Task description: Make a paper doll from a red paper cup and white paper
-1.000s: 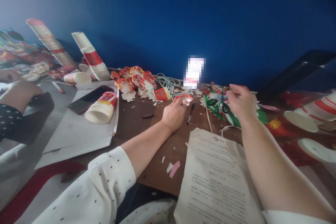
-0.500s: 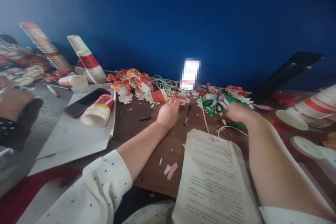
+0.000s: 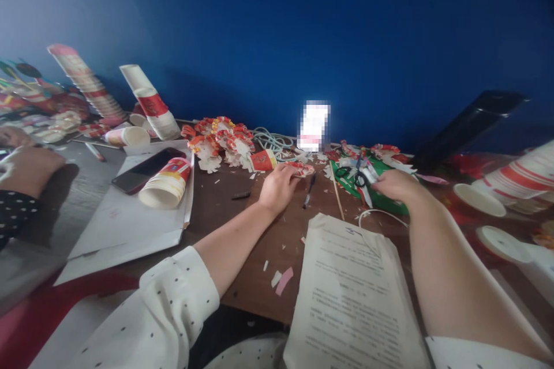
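Note:
My left hand (image 3: 277,189) rests on the brown table, its fingers closed on the near end of a red-and-white cut paper-cup piece (image 3: 302,169). Just right of that hand lies a dark pen (image 3: 310,189). My right hand (image 3: 399,185) is over a green sheet (image 3: 392,202), with thumb and fingers pinched at a small white tube-like item (image 3: 369,172). Black-handled scissors (image 3: 359,178) lie beside it among paper scraps. A red paper cup piece (image 3: 262,160) stands behind my left hand.
A printed paper bundle (image 3: 350,294) covers the near table. At left are a phone (image 3: 145,172), lying paper cups (image 3: 161,195) and a co-worker's hand (image 3: 32,170). Paper flowers (image 3: 223,141) pile at the back, near a bright pixelated screen (image 3: 314,127). Stacked cups (image 3: 517,179) lean at right.
My right hand has lifted back slightly to the right, and the white tube-like item shows more at its fingertips. The left hand stays at the cup piece. The view has shifted a little.

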`<state>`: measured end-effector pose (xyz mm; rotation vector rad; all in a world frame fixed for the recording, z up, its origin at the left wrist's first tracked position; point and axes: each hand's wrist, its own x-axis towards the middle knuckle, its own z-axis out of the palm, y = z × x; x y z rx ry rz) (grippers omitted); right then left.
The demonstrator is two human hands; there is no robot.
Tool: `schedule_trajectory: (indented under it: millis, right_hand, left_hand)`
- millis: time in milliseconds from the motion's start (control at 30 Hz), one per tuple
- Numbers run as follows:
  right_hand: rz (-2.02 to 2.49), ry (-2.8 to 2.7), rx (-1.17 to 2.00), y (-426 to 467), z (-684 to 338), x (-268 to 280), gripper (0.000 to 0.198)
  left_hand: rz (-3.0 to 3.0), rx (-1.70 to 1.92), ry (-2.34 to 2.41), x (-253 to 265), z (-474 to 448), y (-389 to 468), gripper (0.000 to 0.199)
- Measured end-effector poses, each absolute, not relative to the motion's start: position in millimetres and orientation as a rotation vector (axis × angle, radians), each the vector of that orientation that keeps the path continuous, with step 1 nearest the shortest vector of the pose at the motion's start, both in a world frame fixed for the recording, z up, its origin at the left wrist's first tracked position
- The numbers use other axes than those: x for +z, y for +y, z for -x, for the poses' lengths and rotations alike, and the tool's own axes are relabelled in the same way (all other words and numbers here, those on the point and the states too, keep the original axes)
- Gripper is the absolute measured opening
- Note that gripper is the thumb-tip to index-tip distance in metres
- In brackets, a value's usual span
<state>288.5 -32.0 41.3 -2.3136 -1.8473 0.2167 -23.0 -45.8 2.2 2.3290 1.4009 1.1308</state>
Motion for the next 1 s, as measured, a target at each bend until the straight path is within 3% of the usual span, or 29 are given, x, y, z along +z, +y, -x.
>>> schedule_trajectory:
  millis: [67, 233, 367, 1000]
  right_hand:
    - [2.426, -1.679, 0.331, -35, -283, 53, 0.022]
    - [1.660, -1.239, 0.888, -49, -253, 78, 0.023]
    - [1.380, -1.311, 1.068, -51, -227, 72, 0.028]
    - [1.329, -1.725, 0.844, -55, -199, 47, 0.032]
  left_hand:
    - [-2.293, 1.141, 1.449, 5, 22, -47, 0.012]
    - [-2.241, 1.157, 1.564, 9, 20, -50, 0.010]
    - [-2.224, 1.206, 1.517, 8, 21, -48, 0.011]
    - [-2.197, 1.221, 1.455, 4, 26, -43, 0.019]
